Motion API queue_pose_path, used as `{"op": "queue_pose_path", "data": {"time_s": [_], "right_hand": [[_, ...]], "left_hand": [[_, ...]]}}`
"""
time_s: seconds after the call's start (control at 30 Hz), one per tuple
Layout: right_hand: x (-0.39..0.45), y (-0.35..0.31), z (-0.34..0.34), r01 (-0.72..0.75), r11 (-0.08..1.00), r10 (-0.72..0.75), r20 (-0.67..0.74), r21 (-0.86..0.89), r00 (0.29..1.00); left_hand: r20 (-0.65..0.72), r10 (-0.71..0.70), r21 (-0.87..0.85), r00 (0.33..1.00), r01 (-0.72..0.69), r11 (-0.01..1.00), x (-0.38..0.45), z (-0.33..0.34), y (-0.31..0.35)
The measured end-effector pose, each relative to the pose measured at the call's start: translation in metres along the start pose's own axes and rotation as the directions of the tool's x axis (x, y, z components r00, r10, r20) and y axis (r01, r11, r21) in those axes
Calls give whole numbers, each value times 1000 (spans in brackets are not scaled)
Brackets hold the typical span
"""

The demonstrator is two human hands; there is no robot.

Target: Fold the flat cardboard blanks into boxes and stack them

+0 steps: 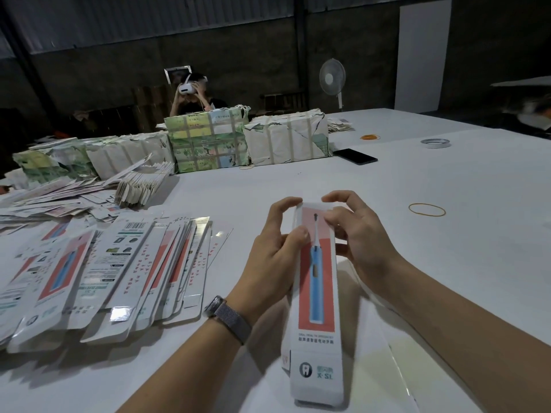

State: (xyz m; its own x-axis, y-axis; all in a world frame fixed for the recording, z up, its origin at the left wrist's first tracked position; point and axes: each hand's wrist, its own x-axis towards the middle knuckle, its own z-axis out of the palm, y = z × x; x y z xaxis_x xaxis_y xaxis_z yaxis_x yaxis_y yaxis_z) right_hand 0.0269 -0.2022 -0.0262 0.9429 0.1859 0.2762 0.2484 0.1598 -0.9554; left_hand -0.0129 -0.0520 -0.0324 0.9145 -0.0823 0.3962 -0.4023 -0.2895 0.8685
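Long toothbrush box [316, 296] pinched at far end between left hand [275, 247] and right hand [359, 238], fingers curled; flat blanks [119, 272] fanned left of fingertips.

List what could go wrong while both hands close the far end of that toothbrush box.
1. Both hands, left and right, pinch only the far end of the toothbrush box; its near end hangs unsupported and could twist or crease.
2. The fanned pile of flat blanks beside the left forearm could be knocked askew.
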Motion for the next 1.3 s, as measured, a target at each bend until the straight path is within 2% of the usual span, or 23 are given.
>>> {"op": "queue_pose_path", "data": {"time_s": [0.3,0.53,0.63,0.7,0.77,0.87,0.93,1.0,1.13,1.3], "right_hand": [[1,1,-5,5,997,-6,17,82,1000],[-3,2,3,18,999,-17,-14,40,1000],[-4,1,4,93,979,-103,-44,-183,994],[-5,0,6,140,920,-140,27,-366,990],[-9,-4,7,221,829,-182,127,-513,975],[-11,-14,6,330,671,-208,259,-664,943],[-12,-23,6,334,572,-178,284,-749,942],[-14,-35,-1,306,484,-160,261,-820,952],[-28,-63,-45,200,379,-193,134,-904,972],[-54,-97,-153,-94,120,-124,-109,-988,986]], "left_hand": [[-30,-5,34,1000,6,999,-2,2,0],[-37,-3,19,999,4,1000,1,-1,-3],[-90,-17,-29,996,15,999,2,1,-4],[-168,-26,-23,985,23,999,4,2,-5],[-231,-54,-90,972,34,995,7,-1,-5],[-215,-62,-173,975,24,985,8,-7,-7],[-164,-50,-166,985,23,986,7,-10,-8],[-123,-44,-109,991,31,994,7,-6,-7],[-74,-41,101,996,48,994,5,-4,-4],[-51,-15,206,999,25,978,4,-9,-17]]}}
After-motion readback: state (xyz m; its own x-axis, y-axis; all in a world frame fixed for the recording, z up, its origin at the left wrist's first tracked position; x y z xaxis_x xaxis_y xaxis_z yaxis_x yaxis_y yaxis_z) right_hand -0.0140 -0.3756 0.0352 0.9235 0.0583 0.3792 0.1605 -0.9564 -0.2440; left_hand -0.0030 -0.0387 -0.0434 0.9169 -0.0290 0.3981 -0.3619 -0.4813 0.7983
